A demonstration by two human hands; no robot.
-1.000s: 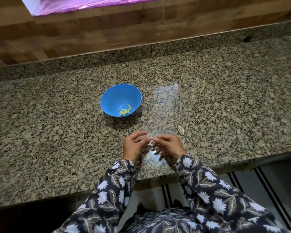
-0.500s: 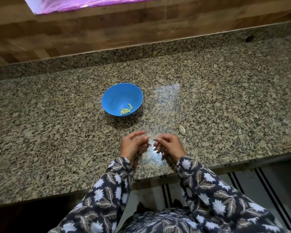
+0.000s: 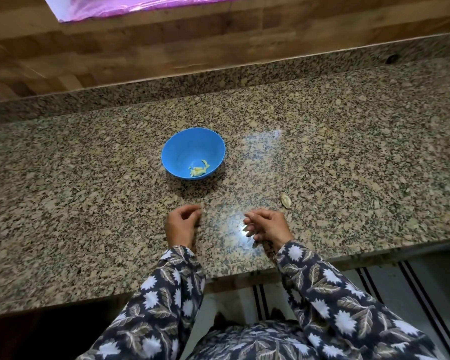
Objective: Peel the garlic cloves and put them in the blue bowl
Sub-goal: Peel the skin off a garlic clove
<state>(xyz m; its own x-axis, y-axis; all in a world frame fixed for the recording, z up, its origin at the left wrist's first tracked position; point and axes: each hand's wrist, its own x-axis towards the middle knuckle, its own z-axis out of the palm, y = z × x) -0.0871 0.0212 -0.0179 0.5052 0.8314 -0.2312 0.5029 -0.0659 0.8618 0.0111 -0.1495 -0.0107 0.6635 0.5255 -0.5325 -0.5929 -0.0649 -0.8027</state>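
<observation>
The blue bowl (image 3: pixel 178 149) stands on the granite counter (image 3: pixel 89 203), with several pale peeled garlic pieces (image 3: pixel 198 170) in its bottom. An unpeeled garlic clove (image 3: pixel 285 200) lies on the counter to the right of my hands. My left hand (image 3: pixel 181 226) is below the bowl with its fingers curled, and it pinches a small pale garlic clove (image 3: pixel 204 208) at its fingertips. My right hand (image 3: pixel 269 226) hovers to the right with curled fingers. Whether it holds a bit of skin is not visible.
A raised granite ledge (image 3: pixel 218 81) and a wood-patterned wall (image 3: pixel 166 48) close the back of the counter. The counter's front edge (image 3: pixel 244 266) runs just under my wrists, with a striped floor mat (image 3: pixel 374 281) below it.
My hands were together, both pinching one clove; they have pulled apart, the left moving left and the right staying near the glare spot.
</observation>
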